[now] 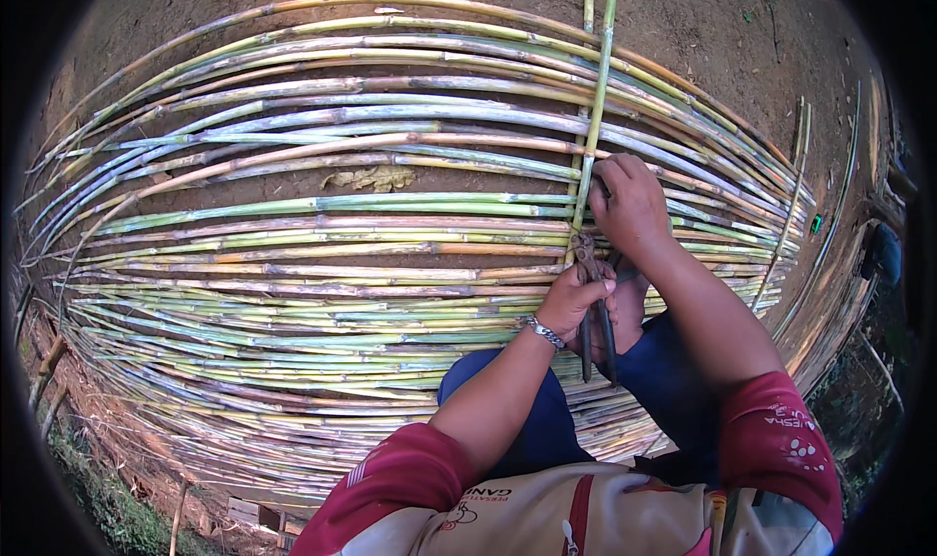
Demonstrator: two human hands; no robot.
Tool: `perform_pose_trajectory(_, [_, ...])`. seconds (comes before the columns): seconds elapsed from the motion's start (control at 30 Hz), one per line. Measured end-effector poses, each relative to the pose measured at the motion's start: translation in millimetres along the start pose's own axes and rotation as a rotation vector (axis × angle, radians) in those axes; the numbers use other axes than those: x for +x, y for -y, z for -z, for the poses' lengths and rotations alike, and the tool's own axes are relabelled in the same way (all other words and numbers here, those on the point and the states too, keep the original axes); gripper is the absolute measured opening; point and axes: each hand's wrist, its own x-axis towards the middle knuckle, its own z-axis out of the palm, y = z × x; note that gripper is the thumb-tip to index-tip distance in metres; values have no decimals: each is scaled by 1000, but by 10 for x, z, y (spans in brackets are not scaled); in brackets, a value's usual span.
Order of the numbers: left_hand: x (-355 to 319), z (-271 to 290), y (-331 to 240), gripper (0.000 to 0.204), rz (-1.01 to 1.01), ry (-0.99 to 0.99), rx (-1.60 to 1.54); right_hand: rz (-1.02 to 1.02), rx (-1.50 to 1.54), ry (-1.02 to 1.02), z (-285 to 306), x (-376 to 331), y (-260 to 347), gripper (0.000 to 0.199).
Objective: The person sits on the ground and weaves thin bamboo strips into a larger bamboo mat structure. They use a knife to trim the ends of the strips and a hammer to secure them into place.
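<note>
My left hand point(574, 302), with a chain bracelet at its wrist, is closed around a pair of dark metal pincers point(586, 253). Their jaws point away from me and meet the near end of a green cane pole point(599, 78), which lies crosswise over many long canes point(390, 222). Just beyond the jaws, my right hand point(634, 205) is closed, its curled fingertips right beside that crosswise pole. Whatever those fingers pinch is hidden. The pincers' handles hang down past my left hand, above a bare foot point(632, 312).
Canes in green, yellow and whitish tones spread side by side across brown soil point(712, 19). A dry leaf point(373, 178) sits among them. Another thin crosspiece point(789, 200) lies over their right ends. Logs point(830, 322) lie at the right edge, and plants grow at the lower left.
</note>
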Motion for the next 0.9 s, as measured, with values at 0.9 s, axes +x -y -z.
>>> perform_pose_trajectory(0.9, [83, 54, 90, 17, -79, 2, 69, 211, -153, -49, -438, 361, 483, 20])
